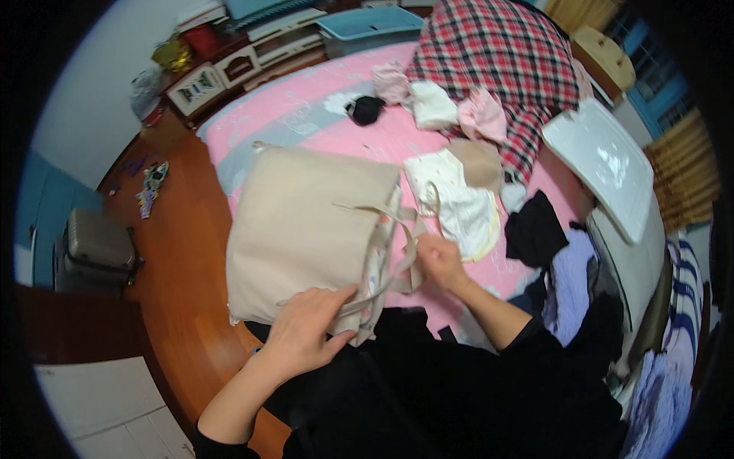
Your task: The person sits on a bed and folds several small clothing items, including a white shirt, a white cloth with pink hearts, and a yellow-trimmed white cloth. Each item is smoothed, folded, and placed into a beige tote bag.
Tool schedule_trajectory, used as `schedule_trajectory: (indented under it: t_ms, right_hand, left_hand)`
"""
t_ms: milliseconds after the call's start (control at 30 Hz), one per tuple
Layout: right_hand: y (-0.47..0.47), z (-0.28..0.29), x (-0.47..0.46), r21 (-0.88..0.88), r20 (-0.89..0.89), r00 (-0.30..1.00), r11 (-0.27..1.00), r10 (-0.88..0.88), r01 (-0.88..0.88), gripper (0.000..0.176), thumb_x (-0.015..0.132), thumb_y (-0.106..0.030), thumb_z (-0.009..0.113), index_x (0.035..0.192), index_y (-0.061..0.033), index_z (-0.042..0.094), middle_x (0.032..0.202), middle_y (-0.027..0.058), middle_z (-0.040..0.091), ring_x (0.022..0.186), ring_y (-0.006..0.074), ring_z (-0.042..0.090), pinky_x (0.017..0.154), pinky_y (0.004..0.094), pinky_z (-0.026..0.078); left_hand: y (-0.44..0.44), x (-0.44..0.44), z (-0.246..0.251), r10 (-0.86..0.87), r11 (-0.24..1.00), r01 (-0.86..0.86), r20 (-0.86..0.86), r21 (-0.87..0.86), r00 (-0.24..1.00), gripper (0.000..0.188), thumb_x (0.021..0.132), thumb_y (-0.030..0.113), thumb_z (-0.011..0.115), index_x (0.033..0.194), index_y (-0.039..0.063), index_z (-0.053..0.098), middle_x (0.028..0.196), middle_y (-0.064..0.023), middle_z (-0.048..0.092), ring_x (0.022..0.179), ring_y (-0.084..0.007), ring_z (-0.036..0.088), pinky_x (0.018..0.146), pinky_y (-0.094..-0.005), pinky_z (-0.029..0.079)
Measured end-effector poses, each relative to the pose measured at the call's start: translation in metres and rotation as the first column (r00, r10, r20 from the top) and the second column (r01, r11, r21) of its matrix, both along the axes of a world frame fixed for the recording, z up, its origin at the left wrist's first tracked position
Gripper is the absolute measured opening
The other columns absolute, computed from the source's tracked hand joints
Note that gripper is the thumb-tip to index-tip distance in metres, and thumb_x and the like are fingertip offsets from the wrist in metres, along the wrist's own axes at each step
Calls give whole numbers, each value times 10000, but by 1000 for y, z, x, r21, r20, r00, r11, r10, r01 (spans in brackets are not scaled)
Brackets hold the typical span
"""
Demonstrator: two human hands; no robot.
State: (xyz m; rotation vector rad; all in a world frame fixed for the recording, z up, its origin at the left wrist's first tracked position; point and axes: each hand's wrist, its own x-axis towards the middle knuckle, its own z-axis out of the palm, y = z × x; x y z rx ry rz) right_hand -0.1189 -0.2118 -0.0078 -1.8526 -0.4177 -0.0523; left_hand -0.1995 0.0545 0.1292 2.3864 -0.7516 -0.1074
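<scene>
A bulky beige fabric bag (309, 224) lies on its side at the near edge of the bed, its opening towards me, with light cloth showing inside. My left hand (312, 327) rests spread on the bag's lower corner beside the opening, thumb apart from the fingers. At the right of the opening, my right hand (438, 258) is closed on the bag's strap (412, 252). Just beyond that hand lie a white garment with yellow trim (467, 221) and a beige cloth item (476, 163).
Small folded clothes, a black cloth (534, 229) and a plaid blanket (493, 51) lie on the pink bedspread (275, 103). A white plastic lid (608, 160) leans at the right. A blue bin (370, 28) stands behind the bed, a suitcase (100, 241) on the floor at left.
</scene>
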Motion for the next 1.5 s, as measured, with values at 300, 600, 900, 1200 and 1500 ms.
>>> schedule_trajectory:
  t_ms: [300, 600, 900, 1200, 1500]
  right_hand:
    - [-92, -49, 35, 11, -291, 745, 776, -601, 631, 143, 853, -109, 577, 934, -6, 634, 880, 48, 638, 794, 132, 584, 665, 258, 469]
    - [-74, -46, 111, -308, 340, 764, 703, -548, 641, 417, 732, -230, 682, 1064, -1, 574, 1067, 173, 552, 1008, 325, 532, 875, 389, 426]
    - [-89, -63, 186, -495, -128, 711, 665, -692, 558, 607, 631, -268, 770, 1068, 99, 563, 973, 213, 635, 907, 278, 620, 792, 359, 484]
    - [-80, 2, 190, -28, -362, 851, 917, -381, 398, 511, 725, -141, 742, 1149, 56, 537, 995, 121, 645, 852, 185, 622, 755, 299, 483]
    - [43, 181, 133, 693, -115, 958, 712, 263, -112, 405, 816, -192, 673, 1115, 53, 552, 1013, 113, 632, 857, 184, 634, 758, 305, 516]
  left_hand:
    - [13, -17, 13, -13, 999, 12, -37, -39, 999, 446, 685, 181, 757, 1062, 12, 591, 999, -140, 587, 887, -306, 564, 752, -355, 470]
    - [10, -22, 11, 19, 998, -26, -114, -56, 993, 370, 718, 188, 738, 1023, 22, 611, 953, -108, 604, 890, -280, 582, 741, -351, 483]
    - [13, -27, 5, 32, 998, -42, -185, -50, 982, 339, 734, 141, 720, 1029, 17, 608, 940, -128, 621, 850, -294, 603, 727, -340, 491]
    - [22, -10, 25, 138, 968, -145, -51, -204, 989, 359, 726, 121, 712, 1044, -1, 600, 1014, -155, 600, 943, -303, 579, 817, -343, 469]
    - [4, 22, 54, 290, 768, -228, 8, -599, 957, 489, 766, 20, 657, 1231, 17, 509, 1132, -121, 543, 962, -217, 554, 817, -317, 472]
